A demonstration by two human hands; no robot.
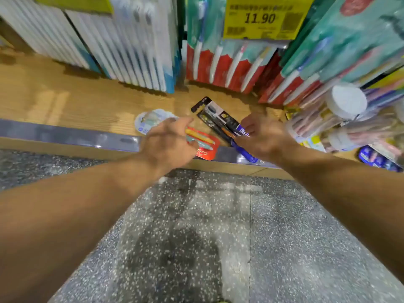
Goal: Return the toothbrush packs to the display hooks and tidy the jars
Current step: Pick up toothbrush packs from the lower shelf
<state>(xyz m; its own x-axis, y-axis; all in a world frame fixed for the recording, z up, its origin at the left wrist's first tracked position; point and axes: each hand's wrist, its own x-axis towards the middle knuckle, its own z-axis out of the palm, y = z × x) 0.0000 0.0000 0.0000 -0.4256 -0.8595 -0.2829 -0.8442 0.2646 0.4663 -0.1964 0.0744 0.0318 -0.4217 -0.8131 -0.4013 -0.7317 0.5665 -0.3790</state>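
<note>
Loose packs lie on the wooden shelf [65, 106] at its front edge. R hand [260, 138] at 3 o'clock has its fingers pinched on the black pack [218, 119], which lies slanted toward 11. L hand [168, 143] hovers w/ fingers spread and relaxed over the red pack [205, 149]; the round clear pack [150, 121] sits just beside, at 9. Packs look light, thin card w/ slick blister; probably bendy. Best held by the card edge near the hang hole. Jars [345, 106] at 3 o'clock look light but tippy.
</note>
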